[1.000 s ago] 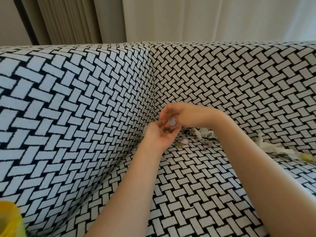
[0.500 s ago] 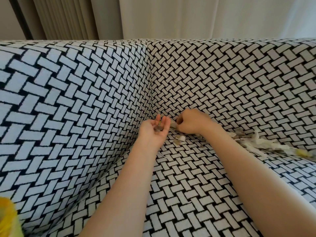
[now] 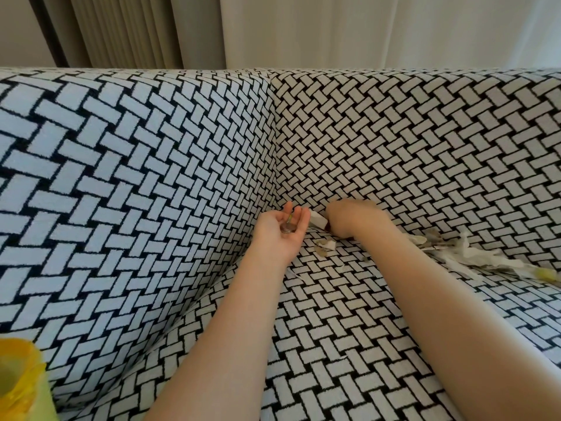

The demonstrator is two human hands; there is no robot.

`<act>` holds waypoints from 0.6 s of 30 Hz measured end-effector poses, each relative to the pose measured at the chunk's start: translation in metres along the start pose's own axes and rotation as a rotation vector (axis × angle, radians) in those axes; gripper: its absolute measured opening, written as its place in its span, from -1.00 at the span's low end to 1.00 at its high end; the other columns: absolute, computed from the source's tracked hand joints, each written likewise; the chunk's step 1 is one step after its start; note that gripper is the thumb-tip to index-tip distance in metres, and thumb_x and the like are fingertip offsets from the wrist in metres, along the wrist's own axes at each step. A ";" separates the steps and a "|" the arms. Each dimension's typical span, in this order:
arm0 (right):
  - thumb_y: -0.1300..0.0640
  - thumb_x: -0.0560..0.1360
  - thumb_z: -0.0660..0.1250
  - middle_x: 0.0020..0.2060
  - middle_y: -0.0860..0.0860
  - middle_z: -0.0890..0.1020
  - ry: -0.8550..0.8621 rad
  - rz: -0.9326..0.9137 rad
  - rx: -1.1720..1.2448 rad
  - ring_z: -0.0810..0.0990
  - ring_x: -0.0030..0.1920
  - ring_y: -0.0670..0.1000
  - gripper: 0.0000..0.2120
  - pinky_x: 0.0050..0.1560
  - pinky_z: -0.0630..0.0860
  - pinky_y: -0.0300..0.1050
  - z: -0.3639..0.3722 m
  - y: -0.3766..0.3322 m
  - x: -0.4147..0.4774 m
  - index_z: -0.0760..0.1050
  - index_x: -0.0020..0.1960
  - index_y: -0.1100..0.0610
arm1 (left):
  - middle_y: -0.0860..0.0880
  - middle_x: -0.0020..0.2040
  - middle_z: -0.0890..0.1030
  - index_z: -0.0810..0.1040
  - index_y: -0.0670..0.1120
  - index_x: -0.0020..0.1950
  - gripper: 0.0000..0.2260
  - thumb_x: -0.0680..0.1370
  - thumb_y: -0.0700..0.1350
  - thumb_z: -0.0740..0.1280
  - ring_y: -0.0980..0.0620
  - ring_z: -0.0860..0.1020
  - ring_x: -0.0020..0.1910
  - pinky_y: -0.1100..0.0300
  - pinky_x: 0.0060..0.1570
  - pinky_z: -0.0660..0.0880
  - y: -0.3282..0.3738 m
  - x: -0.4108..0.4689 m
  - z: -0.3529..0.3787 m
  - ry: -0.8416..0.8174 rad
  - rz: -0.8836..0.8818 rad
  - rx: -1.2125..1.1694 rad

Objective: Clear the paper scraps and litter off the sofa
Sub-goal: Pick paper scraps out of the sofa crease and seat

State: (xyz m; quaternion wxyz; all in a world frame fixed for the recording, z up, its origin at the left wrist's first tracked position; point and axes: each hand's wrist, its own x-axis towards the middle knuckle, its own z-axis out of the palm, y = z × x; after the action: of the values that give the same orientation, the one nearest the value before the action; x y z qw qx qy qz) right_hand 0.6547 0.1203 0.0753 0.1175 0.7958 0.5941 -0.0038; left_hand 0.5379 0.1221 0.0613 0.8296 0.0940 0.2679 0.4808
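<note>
- In the back corner of the sofa (image 3: 340, 344) seat: white scrap (image 3: 318, 221), tucked against the backrest, between the two hands.
- More paper scraps (image 3: 326, 247) just beside it on the seat. Crumpled tissue pile (image 3: 464, 253) further right along the backrest crease, with a yellow bit (image 3: 548, 273) at its far end.
- Probably feather-light, limp and easy to tear (nothing here to resist a firm pinch). Best taken by a raised edge or fold, and the pile gathered as one bunch.
- Right hand (image 3: 349, 218): knuckles up, fingers curled down and mostly out of sight, apparently pinching the white scrap at its near end.
- Left hand (image 3: 280, 230): palm up, fingers loosely spread, cradling small round pieces (image 3: 288, 230) (too small to name) rather than clamping them.
- Yellow bag (image 3: 18, 378) at the lower left, well apart from the litter.
</note>
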 end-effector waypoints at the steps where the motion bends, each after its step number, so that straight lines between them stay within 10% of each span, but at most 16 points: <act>1: 0.20 0.55 0.18 -0.15 0.00 0.51 0.045 0.006 -0.023 0.49 -0.10 0.02 -0.77 -0.14 0.34 -0.15 0.001 0.000 0.000 0.43 0.20 0.15 | -0.12 -0.13 0.47 0.43 -0.26 -0.06 -0.81 0.58 -0.35 0.04 -0.02 0.49 -0.18 0.02 0.04 0.51 0.000 0.000 0.000 0.003 0.000 0.006; 10: 0.07 0.50 0.27 -0.07 0.01 0.62 0.405 -0.074 0.258 0.57 -0.07 0.03 -0.84 -0.14 0.46 -0.14 0.010 0.020 0.002 0.61 -0.02 0.06 | -0.22 0.06 0.49 0.40 -0.34 0.10 -0.78 0.61 -0.29 0.01 -0.16 0.43 0.26 -0.03 0.29 0.39 -0.002 0.000 0.004 -0.019 -0.008 0.155; 18: 0.16 0.47 0.37 -0.67 -0.12 0.43 0.218 -0.356 1.022 0.33 -0.63 -0.21 -0.93 -0.55 0.26 -0.46 -0.023 0.016 -0.023 0.63 -0.16 0.12 | -0.23 0.27 0.41 0.26 -0.30 0.34 -0.70 0.64 -0.22 0.00 -0.18 0.46 0.23 -0.07 0.22 0.42 -0.005 0.000 0.006 -0.101 -0.049 0.131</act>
State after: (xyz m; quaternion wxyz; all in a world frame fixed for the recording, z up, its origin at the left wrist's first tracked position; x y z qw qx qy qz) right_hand 0.6595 0.0989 0.1041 -0.3484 0.6347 0.6507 -0.2289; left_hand 0.5449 0.1207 0.0645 0.8456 0.1654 0.2590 0.4365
